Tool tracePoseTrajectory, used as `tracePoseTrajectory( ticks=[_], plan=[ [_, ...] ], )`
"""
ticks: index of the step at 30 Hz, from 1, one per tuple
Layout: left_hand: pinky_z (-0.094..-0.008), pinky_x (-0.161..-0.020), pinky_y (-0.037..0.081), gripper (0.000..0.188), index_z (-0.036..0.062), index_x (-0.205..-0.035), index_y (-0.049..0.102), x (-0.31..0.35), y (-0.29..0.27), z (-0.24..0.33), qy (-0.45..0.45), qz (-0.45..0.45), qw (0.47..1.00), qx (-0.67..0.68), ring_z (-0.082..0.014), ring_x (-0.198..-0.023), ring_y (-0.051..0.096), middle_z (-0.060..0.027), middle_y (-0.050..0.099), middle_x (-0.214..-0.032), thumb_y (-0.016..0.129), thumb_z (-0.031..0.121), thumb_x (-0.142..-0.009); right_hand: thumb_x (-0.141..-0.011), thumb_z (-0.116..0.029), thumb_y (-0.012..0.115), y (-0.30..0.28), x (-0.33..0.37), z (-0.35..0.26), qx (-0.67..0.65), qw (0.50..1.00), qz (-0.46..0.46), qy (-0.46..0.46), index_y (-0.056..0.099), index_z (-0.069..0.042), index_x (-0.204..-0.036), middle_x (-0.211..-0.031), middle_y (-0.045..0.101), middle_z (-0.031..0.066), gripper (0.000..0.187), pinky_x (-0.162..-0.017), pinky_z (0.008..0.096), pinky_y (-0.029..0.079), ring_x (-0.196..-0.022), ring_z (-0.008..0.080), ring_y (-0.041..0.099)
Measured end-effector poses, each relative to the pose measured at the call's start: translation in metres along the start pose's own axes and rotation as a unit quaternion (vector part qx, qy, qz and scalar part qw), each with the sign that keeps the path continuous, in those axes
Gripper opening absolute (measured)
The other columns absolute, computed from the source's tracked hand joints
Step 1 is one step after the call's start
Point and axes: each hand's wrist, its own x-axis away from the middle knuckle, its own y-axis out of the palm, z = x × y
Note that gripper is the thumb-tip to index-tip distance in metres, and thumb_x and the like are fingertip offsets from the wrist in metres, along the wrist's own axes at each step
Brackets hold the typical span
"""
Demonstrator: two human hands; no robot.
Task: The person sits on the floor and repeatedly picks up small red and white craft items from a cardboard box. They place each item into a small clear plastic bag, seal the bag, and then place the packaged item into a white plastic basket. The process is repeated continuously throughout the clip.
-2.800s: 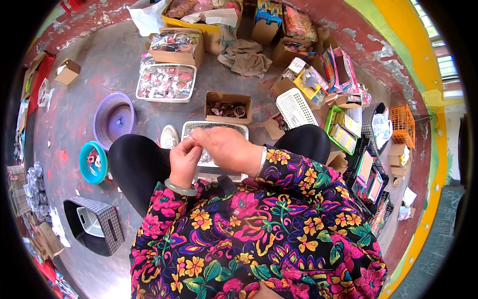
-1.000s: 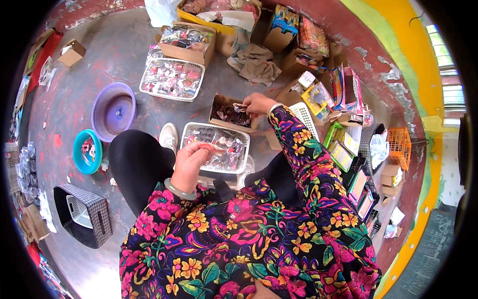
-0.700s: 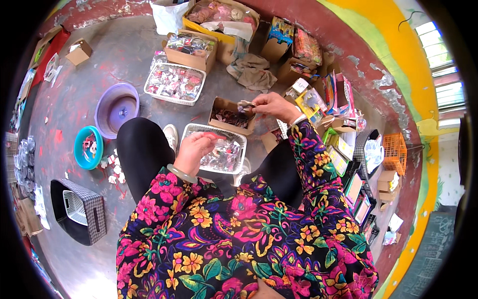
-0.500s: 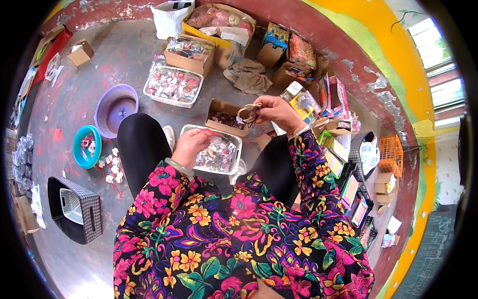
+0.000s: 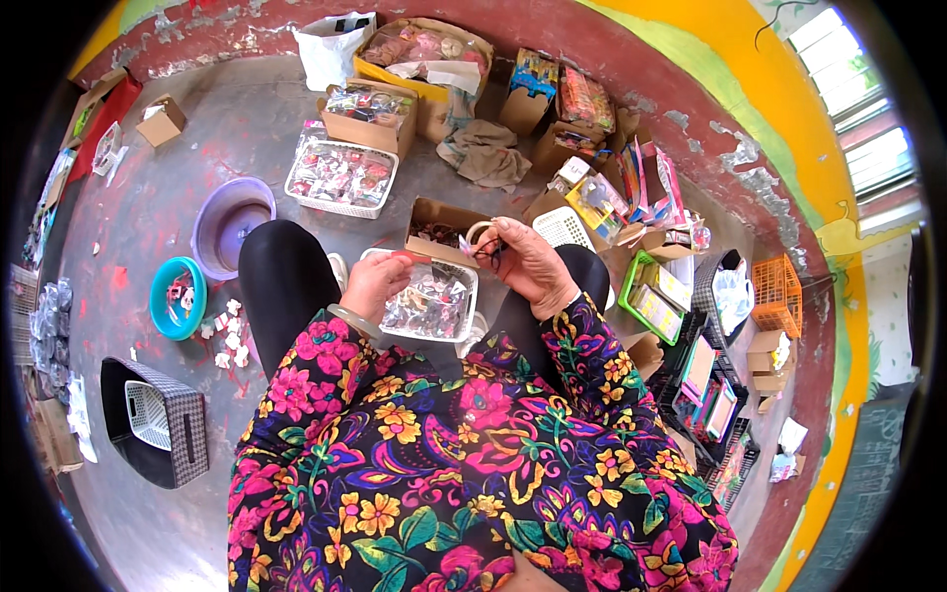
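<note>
My left hand (image 5: 378, 286) is closed, pinching a small red piece (image 5: 403, 259) whose kind I cannot make out. It hovers above a white plastic basket (image 5: 472, 318) filled with small clear packets. To the right, my right hand (image 5: 535, 264) is closed on a few thin looped bands (image 5: 477, 233), pale and dark, that look like hair ties. The loops stick out past the fingertips over an open cardboard box (image 5: 421, 218), which holds small dark items. Its inside is partly hidden by my right hand.
A second white basket (image 5: 341, 204) of packets lies farther off. Left are a purple basin (image 5: 206, 233), a teal basin (image 5: 200, 301) and a dark patterned bin (image 5: 194, 434). On the right stand a green tray (image 5: 639, 316), cartons and an orange crate (image 5: 777, 294).
My right hand has come down and slightly left with the looped bands, nearer my left hand. The left hand has hardly moved and keeps the red piece.
</note>
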Motion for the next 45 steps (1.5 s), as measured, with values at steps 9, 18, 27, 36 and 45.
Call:
tracePoseTrajectory(
  ticks=[9,18,27,36,45],
  plan=[
    [-0.0225,-0.072,0.043,0.014,0.0006,-0.091,0.060,0.001,0.002,0.002,0.005,-0.006,1.000,0.010,-0.0082,-0.075,0.052,-0.0017,0.057,-0.082,0.051,0.008,-0.083,-0.086,-0.015,0.053,-0.032,-0.048,-0.028,0.130,0.989,0.068,0.000,0.055,-0.005,-0.089,-0.092,0.061,0.0084,0.011,-0.081,0.0329,0.046,-0.086,0.0173,0.058],
    [-0.0204,-0.067,0.042,0.013,0.0026,-0.091,0.060,0.006,0.004,0.005,0.022,-0.001,1.000,0.010,-0.0066,-0.071,0.050,0.0000,0.056,-0.081,0.053,0.010,-0.083,-0.075,-0.032,0.059,-0.057,-0.091,-0.041,0.380,0.916,0.114,0.048,0.063,-0.013,-0.091,-0.098,0.059,-0.0034,0.025,-0.086,0.0315,0.031,-0.092,0.0114,0.045],
    [-0.0228,-0.073,0.045,0.015,-0.0002,-0.092,0.058,0.006,0.003,0.006,0.013,-0.004,1.000,0.025,-0.0100,-0.077,0.053,-0.0034,0.056,-0.086,0.052,0.009,-0.083,-0.088,-0.014,0.049,-0.004,-0.046,-0.032,0.275,0.960,-0.005,0.046,0.057,-0.001,-0.100,-0.095,0.064,0.0077,0.020,-0.065,0.0202,0.048,-0.084,0.0141,0.063],
    [-0.0217,-0.072,0.045,0.015,-0.0021,-0.093,0.058,0.003,-0.001,-0.001,0.023,-0.030,0.999,0.035,-0.0098,-0.076,0.054,-0.0042,0.057,-0.086,0.051,0.005,-0.082,-0.083,-0.003,0.047,0.016,-0.010,0.010,0.073,0.994,-0.002,0.079,0.054,0.002,-0.096,-0.095,0.060,0.0136,0.015,-0.074,0.0248,0.053,-0.087,0.0205,0.062],
    [-0.0223,-0.068,0.047,0.016,-0.0026,-0.095,0.060,0.000,0.000,-0.002,0.042,-0.040,0.998,0.004,-0.0122,-0.077,0.059,-0.0066,0.061,-0.088,0.051,0.003,-0.083,-0.073,-0.003,0.068,0.047,-0.018,0.034,0.161,0.982,-0.036,0.086,0.054,-0.004,-0.081,-0.090,0.058,0.0042,0.016,-0.077,0.0226,0.043,-0.083,0.0112,0.056]
  ],
)
